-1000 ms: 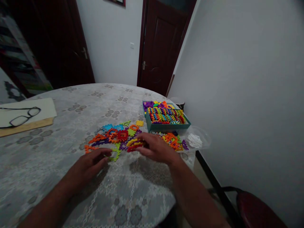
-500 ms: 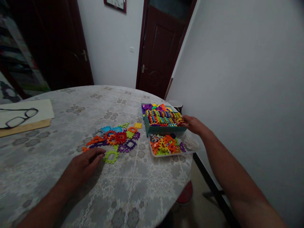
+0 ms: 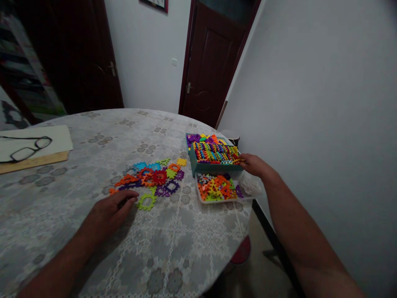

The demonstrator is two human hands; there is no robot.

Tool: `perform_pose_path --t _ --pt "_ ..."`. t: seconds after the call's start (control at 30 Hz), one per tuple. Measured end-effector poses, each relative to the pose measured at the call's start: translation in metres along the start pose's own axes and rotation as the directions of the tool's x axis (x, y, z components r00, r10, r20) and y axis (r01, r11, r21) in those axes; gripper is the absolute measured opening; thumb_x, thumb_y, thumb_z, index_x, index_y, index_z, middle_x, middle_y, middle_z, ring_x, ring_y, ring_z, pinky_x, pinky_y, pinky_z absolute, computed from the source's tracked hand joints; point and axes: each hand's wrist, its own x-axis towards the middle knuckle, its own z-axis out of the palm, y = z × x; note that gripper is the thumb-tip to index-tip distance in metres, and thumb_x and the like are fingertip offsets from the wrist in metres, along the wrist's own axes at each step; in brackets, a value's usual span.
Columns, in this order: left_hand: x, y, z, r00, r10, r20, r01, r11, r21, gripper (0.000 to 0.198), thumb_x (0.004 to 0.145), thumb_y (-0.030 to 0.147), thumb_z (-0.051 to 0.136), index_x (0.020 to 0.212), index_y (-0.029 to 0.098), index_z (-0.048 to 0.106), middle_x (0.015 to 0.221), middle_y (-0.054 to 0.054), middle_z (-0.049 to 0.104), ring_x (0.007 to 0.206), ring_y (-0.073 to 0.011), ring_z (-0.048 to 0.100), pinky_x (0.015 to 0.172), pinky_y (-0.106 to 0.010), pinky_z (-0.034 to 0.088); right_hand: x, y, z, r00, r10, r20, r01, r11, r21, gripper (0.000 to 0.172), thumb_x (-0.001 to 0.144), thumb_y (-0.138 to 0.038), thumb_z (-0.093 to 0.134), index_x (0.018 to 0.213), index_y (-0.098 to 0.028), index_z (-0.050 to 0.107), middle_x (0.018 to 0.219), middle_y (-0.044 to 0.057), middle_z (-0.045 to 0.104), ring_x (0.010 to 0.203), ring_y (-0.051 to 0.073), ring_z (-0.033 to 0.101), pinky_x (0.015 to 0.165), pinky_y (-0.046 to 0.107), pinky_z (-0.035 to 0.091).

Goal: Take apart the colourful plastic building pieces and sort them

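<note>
My left hand [image 3: 113, 209] rests on the table with its fingers loosely bent and a gap between thumb and forefinger. It holds nothing, and its fingertips lie just left of a lime-green square frame piece [image 3: 147, 202]. Beyond it spreads a loose heap of coloured plastic toy pieces [image 3: 159, 177]. Off to the right, my right hand [image 3: 252, 163] reaches over the right end of a teal box [image 3: 214, 167] filled with rows of colourful beaded strips [image 3: 214, 153]. Its fingers pinch a thin yellow beaded strip [image 3: 237, 161] at the box's front corner.
A clear plastic tray [image 3: 214, 201] of small pieces, with a crumpled bag [image 3: 249, 184], stands before the box. Behind lies another tray of purple and orange pieces [image 3: 194, 139]. Eyeglasses [image 3: 26, 153] lie on paper at left. The table edge [image 3: 231, 265] curves close on the right.
The yellow strip now shows more clearly at my right fingertips, with the hand barely shifted. My left hand stays beside the green piece. The view has tilted slightly.
</note>
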Motion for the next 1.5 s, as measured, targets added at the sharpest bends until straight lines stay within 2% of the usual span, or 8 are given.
perform_pose_path --t 0.3,0.43,0.57,0.67,0.77,0.9,1.13,1.5 --pt "-0.001 -0.002 0.000 1.000 0.022 0.002 -0.022 1.000 0.006 0.046 0.093 0.059 0.055 0.108 0.024 0.081 0.103 -0.008 0.085 0.090 -0.0296 0.079 0.085 -0.038 0.061 -0.011 -0.015 -0.002 0.986 0.164 0.038 -0.157 0.978 -0.138 0.041 0.096 -0.017 0.064 0.136 -0.012 0.073 0.131 0.026 0.075 0.120 0.035 0.073 0.102 0.043 0.055" --pt "-0.004 0.008 -0.002 0.998 0.014 -0.056 -0.014 1.000 0.002 0.044 0.095 0.051 0.052 0.109 0.022 0.081 0.109 -0.010 0.084 0.095 -0.0296 0.077 0.096 -0.041 0.060 -0.032 -0.037 -0.005 0.984 0.123 -0.129 -0.142 0.979 -0.150 0.041 0.100 -0.024 0.061 0.138 -0.013 0.069 0.132 0.028 0.072 0.124 0.040 0.069 0.105 0.054 0.055" --pt "-0.004 0.001 0.003 0.986 0.051 -0.158 -0.041 0.997 0.067 0.036 0.097 0.042 0.054 0.111 0.020 0.078 0.114 -0.012 0.081 0.107 -0.0307 0.074 0.106 -0.044 0.056 -0.065 -0.104 -0.003 0.923 -0.211 -0.320 0.246 0.967 0.070 0.047 0.105 -0.032 0.056 0.149 -0.016 0.061 0.147 0.023 0.066 0.138 0.038 0.063 0.116 0.054 0.051" --pt "-0.004 -0.012 0.009 0.971 0.131 -0.199 -0.098 0.981 0.168 0.034 0.098 0.038 0.056 0.118 0.019 0.075 0.122 -0.015 0.076 0.123 -0.0337 0.067 0.116 -0.052 0.050 -0.092 -0.180 0.001 0.889 -0.420 -0.182 0.454 0.859 0.236 0.043 0.106 -0.034 0.057 0.147 -0.023 0.063 0.144 0.016 0.070 0.133 0.032 0.067 0.115 0.049 0.054" --pt "-0.005 -0.022 0.014 0.973 0.162 -0.165 -0.118 0.961 0.249 0.043 0.095 0.040 0.065 0.132 0.019 0.071 0.138 -0.017 0.068 0.135 -0.0366 0.060 0.120 -0.056 0.046 -0.100 -0.252 0.007 0.882 -0.467 0.067 0.439 0.864 0.246 0.039 0.106 -0.032 0.058 0.141 -0.018 0.066 0.142 0.017 0.070 0.127 0.031 0.070 0.109 0.044 0.056" --pt "-0.008 -0.021 0.019 0.986 0.147 -0.073 -0.113 0.933 0.342 0.068 0.084 0.049 0.083 0.143 0.021 0.065 0.157 -0.018 0.056 0.146 -0.0417 0.051 0.122 -0.059 0.044 -0.080 -0.307 0.022 0.947 -0.259 0.189 0.235 0.961 0.143 0.039 0.107 -0.038 0.058 0.135 -0.013 0.066 0.135 0.023 0.069 0.117 0.033 0.072 0.098 0.043 0.057" --pt "-0.009 -0.011 0.020 0.988 0.146 0.044 -0.151 0.909 0.388 0.061 0.086 0.051 0.086 0.138 0.024 0.068 0.154 -0.017 0.060 0.145 -0.0391 0.053 0.120 -0.058 0.045 -0.045 -0.328 0.063 0.977 -0.210 0.046 0.194 0.954 0.230 0.041 0.107 -0.042 0.061 0.137 -0.016 0.068 0.135 0.022 0.066 0.127 0.033 0.065 0.102 0.042 0.053" --pt "0.010 0.008 0.015 0.988 0.129 0.088 -0.153 0.911 0.384 0.043 0.093 0.044 0.080 0.127 0.018 0.073 0.140 -0.018 0.067 0.132 -0.0361 0.062 0.112 -0.049 0.051 -0.035 -0.313 0.111 0.953 -0.086 -0.290 0.235 0.814 0.531 0.031 0.095 -0.031 0.077 0.123 -0.020 0.071 0.128 0.012 0.059 0.108 0.026 0.067 0.091 0.036 0.057"
